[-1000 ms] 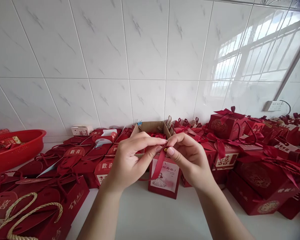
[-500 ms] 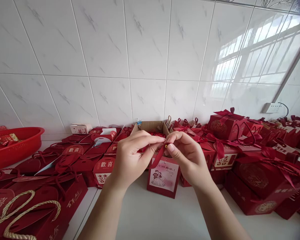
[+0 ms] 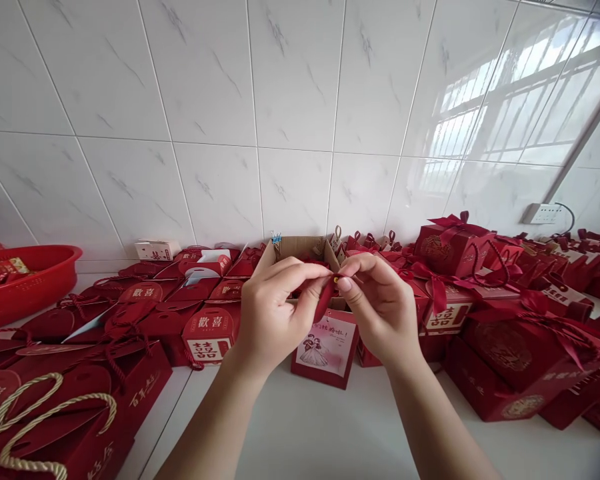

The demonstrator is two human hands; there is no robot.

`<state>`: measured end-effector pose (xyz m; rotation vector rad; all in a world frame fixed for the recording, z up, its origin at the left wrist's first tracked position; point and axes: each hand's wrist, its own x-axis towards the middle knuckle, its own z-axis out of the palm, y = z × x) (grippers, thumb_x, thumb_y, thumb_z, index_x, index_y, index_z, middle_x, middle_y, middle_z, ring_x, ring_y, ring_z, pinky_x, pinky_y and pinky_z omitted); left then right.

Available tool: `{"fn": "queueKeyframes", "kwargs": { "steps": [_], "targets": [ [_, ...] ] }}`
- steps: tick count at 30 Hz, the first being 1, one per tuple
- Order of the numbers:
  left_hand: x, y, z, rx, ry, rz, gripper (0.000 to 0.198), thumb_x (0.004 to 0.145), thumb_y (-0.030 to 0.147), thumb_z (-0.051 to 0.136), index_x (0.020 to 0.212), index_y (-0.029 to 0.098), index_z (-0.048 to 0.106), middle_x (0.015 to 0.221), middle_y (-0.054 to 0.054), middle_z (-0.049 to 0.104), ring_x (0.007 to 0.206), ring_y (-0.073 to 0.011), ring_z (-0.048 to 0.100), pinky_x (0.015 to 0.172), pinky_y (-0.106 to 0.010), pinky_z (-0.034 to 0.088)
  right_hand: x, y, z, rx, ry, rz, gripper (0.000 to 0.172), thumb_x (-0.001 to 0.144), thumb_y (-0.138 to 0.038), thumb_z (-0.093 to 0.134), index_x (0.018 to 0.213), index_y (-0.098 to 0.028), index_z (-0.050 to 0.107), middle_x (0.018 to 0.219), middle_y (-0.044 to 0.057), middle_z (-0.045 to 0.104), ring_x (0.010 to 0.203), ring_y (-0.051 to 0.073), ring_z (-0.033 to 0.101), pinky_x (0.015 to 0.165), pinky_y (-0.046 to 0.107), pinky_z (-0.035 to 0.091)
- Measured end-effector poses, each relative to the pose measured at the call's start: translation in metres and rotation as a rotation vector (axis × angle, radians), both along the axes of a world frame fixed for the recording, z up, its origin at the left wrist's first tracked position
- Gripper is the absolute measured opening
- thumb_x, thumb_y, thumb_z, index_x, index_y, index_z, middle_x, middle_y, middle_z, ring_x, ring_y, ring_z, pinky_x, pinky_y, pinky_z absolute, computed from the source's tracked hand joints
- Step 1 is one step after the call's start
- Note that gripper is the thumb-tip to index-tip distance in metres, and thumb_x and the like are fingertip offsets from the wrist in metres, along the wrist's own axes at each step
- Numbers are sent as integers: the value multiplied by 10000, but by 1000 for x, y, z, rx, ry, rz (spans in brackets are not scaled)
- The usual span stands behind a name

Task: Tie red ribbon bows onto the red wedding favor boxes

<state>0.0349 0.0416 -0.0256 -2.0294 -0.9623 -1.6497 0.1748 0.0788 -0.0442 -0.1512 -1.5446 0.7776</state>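
Note:
In the head view my left hand (image 3: pixel 276 315) is closed in a pinch on a dark red ribbon (image 3: pixel 323 304). Fingertips of my right hand (image 3: pixel 381 308) meet it from the other side, pinching the ribbon beside a small gold-coloured bead (image 3: pixel 336 280). Just below both hands stands a small red gift box (image 3: pixel 320 379), its front bearing a pale pink card (image 3: pixel 328 348) with a drawn couple and writing. My hands hide the top of this box, so how the ribbon joins it cannot be made out.
Several red gift boxes (image 3: pixel 210 330) crowd the left, some with rope handles (image 3: pixel 55 407). Ribbon-tied boxes (image 3: pixel 510 360) stand on the right. Behind my hands is an open cardboard box (image 3: pixel 300 245). A red plastic basin (image 3: pixel 35 293) sits far left; a tiled wall (image 3: pixel 300 100) rises behind.
Both hands keep their pinch on the ribbon and have shifted slightly; less of its hanging length shows. The view has moved a little, with most things appearing slightly higher.

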Motion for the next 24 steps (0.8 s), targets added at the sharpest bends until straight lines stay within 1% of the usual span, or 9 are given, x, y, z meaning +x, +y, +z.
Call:
{"fn": "queueKeyframes", "kwargs": {
  "steps": [3, 9, 12, 15, 17, 19, 21, 22, 24],
  "targets": [
    [-4, 1, 0, -22, 23, -7, 118, 842, 91, 606, 838, 177, 685, 678, 8, 649, 594, -85, 566, 553, -199, 460, 2, -1, 1, -40, -14, 28, 49, 892, -160, 584, 884, -209, 581, 832, 6, 565, 754, 99, 566, 670, 210, 523],
    [-17, 3, 3, -68, 109, -1, 106, 838, 120, 632, 848, 199, 702, 735, -1, 694, 638, -103, 601, 604, -222, 488, 5, -1, 3, -175, -97, 195, 43, 876, -213, 619, 884, -206, 578, 851, 3, 567, 748, 97, 552, 665, 215, 502],
    [-17, 0, 5, -80, 133, 7, 104, 832, 113, 633, 825, 190, 704, 720, 1, 695, 642, -105, 610, 651, -235, 497, 7, 0, 4, -202, -103, 251, 73, 856, -199, 648, 878, -202, 578, 839, 0, 562, 765, 98, 547, 661, 211, 488],
    [-15, -3, 6, -137, 144, -22, 100, 834, 119, 629, 806, 182, 701, 718, 0, 697, 655, -109, 621, 678, -240, 501, 11, 2, 6, -223, -134, 259, 79, 848, -198, 659, 853, -195, 580, 819, -1, 562, 751, 97, 541, 650, 211, 478],
    [-15, -3, 5, -222, 124, -58, 124, 846, 134, 618, 909, 198, 702, 797, -10, 710, 718, -121, 643, 686, -235, 513, 15, 3, 6, -237, -168, 258, 86, 846, -210, 662, 844, -193, 578, 808, -2, 562, 734, 99, 536, 641, 217, 473],
    [-16, -1, 2, -350, 102, -100, 301, 858, 154, 601, 1145, 241, 637, 903, -22, 710, 828, -143, 663, 718, -239, 534, 20, 5, 7, -238, -198, 243, 93, 849, -226, 662, 850, -194, 574, 803, -6, 561, 727, 100, 535, 640, 221, 469],
    [-18, 5, -3, -510, 118, -124, 499, 852, 160, 595, 1326, 280, 499, 1007, -38, 694, 923, -165, 665, 747, -256, 552, 26, 8, 8, -223, -231, 214, 98, 855, -240, 658, 861, -198, 570, 813, -6, 565, 733, 102, 545, 649, 225, 473],
    [-19, 8, -7, -589, 154, -123, 555, 838, 157, 601, 1359, 289, 460, 1043, -47, 685, 935, -174, 668, 733, -262, 557, 30, 9, 9, -211, -257, 196, 97, 859, -246, 655, 865, -198, 570, 821, -3, 568, 737, 104, 549, 653, 227, 475],
    [-21, 16, -14, -713, 272, -79, 571, 797, 152, 625, 1336, 282, 489, 1078, -66, 680, 894, -191, 685, 655, -259, 555, 39, 10, 11, -187, -332, 169, 98, 859, -247, 655, 868, -197, 571, 832, 5, 566, 742, 109, 547, 649, 229, 476]
  ]
}}
